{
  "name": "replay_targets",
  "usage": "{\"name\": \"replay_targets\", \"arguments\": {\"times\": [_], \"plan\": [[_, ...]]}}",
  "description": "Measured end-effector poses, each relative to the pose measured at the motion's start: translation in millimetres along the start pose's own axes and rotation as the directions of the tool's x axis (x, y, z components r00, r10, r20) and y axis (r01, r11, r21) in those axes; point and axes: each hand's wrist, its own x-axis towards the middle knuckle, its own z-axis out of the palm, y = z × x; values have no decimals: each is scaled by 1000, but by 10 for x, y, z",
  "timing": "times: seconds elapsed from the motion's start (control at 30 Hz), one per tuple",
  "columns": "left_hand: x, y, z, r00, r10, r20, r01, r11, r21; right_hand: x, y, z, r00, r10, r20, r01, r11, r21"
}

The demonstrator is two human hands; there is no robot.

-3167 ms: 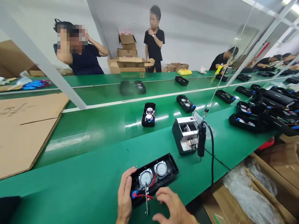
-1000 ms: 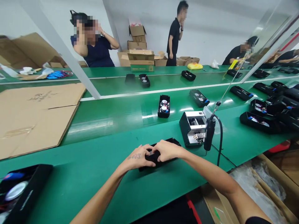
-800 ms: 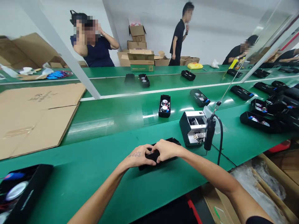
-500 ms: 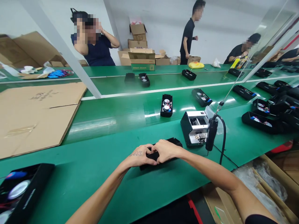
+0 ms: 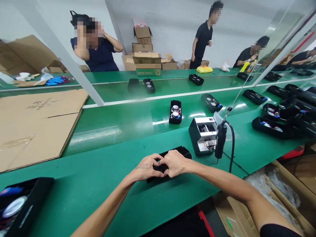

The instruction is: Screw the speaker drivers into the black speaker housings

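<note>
A long black speaker housing (image 5: pixel 184 151) lies on the green bench in front of me, partly covered by my hands. My left hand (image 5: pixel 146 168) is closed at the housing's left part, its thumb along the near side and its fingers curled over the middle. Beside it my right hand (image 5: pixel 174 162) is closed too, fingers bent down onto the housing, nearly touching the left fingertips. Whatever small part lies under the fingers is hidden. To the right stand a black and silver screw feeder (image 5: pixel 202 135) and an electric screwdriver (image 5: pixel 220 141) hanging from a cord.
Another open housing with a speaker (image 5: pixel 15 206) lies at the left front. Two housings (image 5: pixel 175 112) rest on the middle belt beyond, and several are piled at right (image 5: pixel 296 110). Flattened cardboard (image 5: pixel 37 125) covers the left. A co-worker (image 5: pixel 96 49) is across the bench.
My hands stay at the housing, with the fingers shifting slightly apart so more of its black surface shows between them. The person standing at the back has moved a little. The view has shifted slightly.
</note>
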Motion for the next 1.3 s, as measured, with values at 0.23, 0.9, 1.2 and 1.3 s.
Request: {"name": "replay_targets", "arguments": {"times": [0.23,0.9,1.2,1.3], "plan": [[-52,-68,70,996,71,-51,-64,991,119,-379,-68,-23,969,-28,-244,55,993,104],[-276,-267,963,741,532,-411,-206,762,614,-1613,1245,747,-24,788,-616,52,616,786],[32,-259,822,734,532,-423,-227,779,584,-1438,1090,32,-123,657,-743,420,713,561],[37,-274,822,738,538,-407,-224,765,604,-1333,1137,-73,-119,620,-776,312,765,563]]}}
